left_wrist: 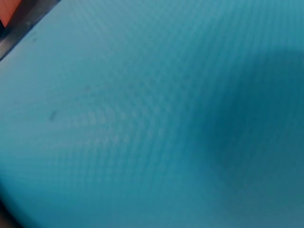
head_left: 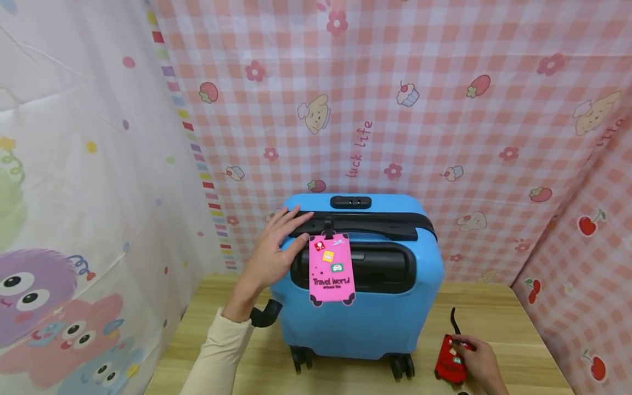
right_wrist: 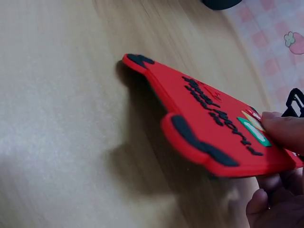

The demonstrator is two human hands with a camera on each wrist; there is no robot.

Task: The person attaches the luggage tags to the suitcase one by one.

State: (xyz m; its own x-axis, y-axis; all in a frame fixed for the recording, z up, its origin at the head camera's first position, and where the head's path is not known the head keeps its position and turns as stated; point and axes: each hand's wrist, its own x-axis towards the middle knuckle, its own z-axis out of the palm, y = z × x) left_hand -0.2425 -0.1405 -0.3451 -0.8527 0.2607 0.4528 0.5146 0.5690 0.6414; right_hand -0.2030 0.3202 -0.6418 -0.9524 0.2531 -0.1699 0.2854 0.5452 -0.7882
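Observation:
A light-blue suitcase (head_left: 355, 326) stands upright on a wooden surface, and its blue shell (left_wrist: 142, 114) fills most of the left wrist view. From its black handle (head_left: 385, 229) hangs a pink luggage tag (head_left: 332, 282) reading "Travel World". My left hand (head_left: 273, 249) rests on the suitcase's upper left edge, fingers extended, thumb beside the pink tag's top corner. At the lower right, my right hand (head_left: 480, 359) pinches a red luggage tag (head_left: 448, 366) with a black strap (head_left: 454, 322). In the right wrist view, the thumb lies on top of the red tag (right_wrist: 204, 118), with fingers beneath it.
The suitcase's black wheels (head_left: 402, 366) stand on the wood-grain tabletop (head_left: 503, 312). Behind it hangs a pink checked cloth (head_left: 419, 142). A white cartoon cloth (head_left: 123, 181) borders the left side, and a cherry-print cloth (head_left: 587, 263) the right.

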